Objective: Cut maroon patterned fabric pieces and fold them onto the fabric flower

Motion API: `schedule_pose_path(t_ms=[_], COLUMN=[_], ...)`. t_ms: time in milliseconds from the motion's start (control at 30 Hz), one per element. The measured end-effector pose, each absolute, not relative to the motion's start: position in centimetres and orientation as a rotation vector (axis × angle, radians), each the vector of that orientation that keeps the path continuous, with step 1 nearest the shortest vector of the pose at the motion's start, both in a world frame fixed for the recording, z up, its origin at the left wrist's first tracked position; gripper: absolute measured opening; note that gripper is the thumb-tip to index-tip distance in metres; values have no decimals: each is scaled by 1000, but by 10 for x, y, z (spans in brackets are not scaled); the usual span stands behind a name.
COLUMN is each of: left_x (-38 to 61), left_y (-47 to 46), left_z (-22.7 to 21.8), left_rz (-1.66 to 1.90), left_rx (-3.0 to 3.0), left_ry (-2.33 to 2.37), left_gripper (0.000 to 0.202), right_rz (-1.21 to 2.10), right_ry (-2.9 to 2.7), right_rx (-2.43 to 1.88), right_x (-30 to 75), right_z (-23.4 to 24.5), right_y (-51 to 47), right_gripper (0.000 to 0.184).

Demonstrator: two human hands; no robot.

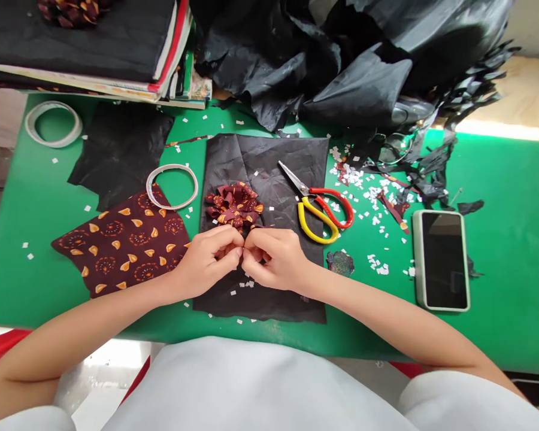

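Observation:
Both hands meet over a black fabric piece (291, 299) on the green table. My left hand (213, 257) is closed in a pinch, its fingertips touching those of the other hand. My right hand (276, 258) pinches in the same way; what lies between the fingertips is too small to make out. Just beyond them rests a gathered maroon fabric flower (234, 205). Scissors (317, 206) with one red and one yellow handle lie right of the flower, blades slightly apart. To the left, a maroon patterned cloth (121, 248) lies partly under a tape roll (173, 206).
Another tape roll (54, 142) sits at the far left by a black cloth scrap (121, 143). A phone (444, 260) lies at right, near white paper bits (377, 206). Stacked books (179, 66) and heaped black fabric (354, 78) line the back of the green table (512, 239).

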State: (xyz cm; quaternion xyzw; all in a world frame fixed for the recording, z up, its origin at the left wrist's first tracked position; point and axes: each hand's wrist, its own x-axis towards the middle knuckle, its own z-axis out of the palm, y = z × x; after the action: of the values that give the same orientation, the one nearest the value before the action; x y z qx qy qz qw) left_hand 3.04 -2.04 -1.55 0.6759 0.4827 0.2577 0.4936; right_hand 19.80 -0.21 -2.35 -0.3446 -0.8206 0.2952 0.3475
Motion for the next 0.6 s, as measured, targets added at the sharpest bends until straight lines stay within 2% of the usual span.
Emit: schedule_pose_path(t_ms=[233,600], left_x=[31,28], left_y=[-17,-12], left_z=[-13,-12], left_rz=[590,551], left_rx=[1719,1701], left_ry=[1139,1104], left_gripper=[12,11], right_rz=[1032,1050], right_ry=[-2071,-2086], right_rx=[-780,-753], right_x=[209,210], right_z=[-32,-31], right_y=[6,9], right_gripper=[14,13])
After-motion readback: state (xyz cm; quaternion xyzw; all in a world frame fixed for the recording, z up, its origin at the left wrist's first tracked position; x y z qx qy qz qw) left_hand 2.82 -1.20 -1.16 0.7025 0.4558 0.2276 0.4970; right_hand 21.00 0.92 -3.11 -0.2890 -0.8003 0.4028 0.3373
